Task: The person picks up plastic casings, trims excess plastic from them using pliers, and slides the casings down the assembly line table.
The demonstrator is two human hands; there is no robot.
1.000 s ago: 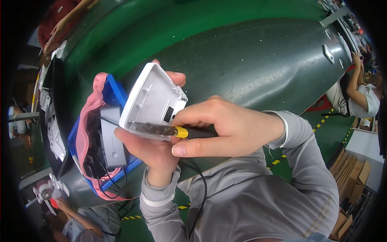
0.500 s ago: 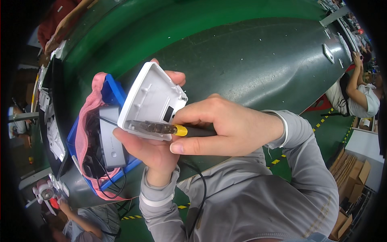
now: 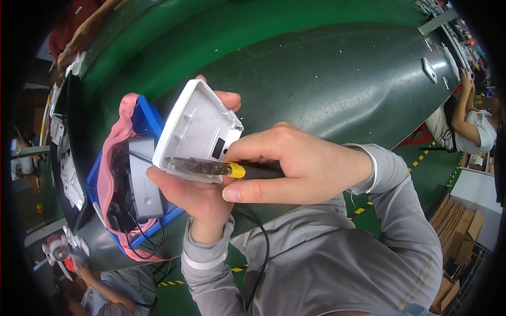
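My left hand (image 3: 197, 203) grips a white plastic housing (image 3: 197, 118), its hollow inner side facing up, thumb at the near edge and fingertips behind the far right rim. Ribs and a small dark rectangular slot show inside it. In my right hand (image 3: 295, 168) is a pair of pliers (image 3: 205, 167) with worn metal jaws, a yellow collar and dark handles. The jaws lie over the housing's near wall; whether they bite on plastic cannot be made out. My right thumb stretches along the handle, and the other fingers curl around it.
Left of my hands stands a blue bin (image 3: 149, 117) holding a pink mesh strap (image 3: 113, 158), a grey box-shaped device (image 3: 143, 184) and black cables. A white part (image 3: 429, 69) lies at the dark green table's (image 3: 327, 79) far right. Co-workers sit at both sides.
The housing and my left hand have shifted very slightly to the left. My right hand and the pliers are almost unmoved.
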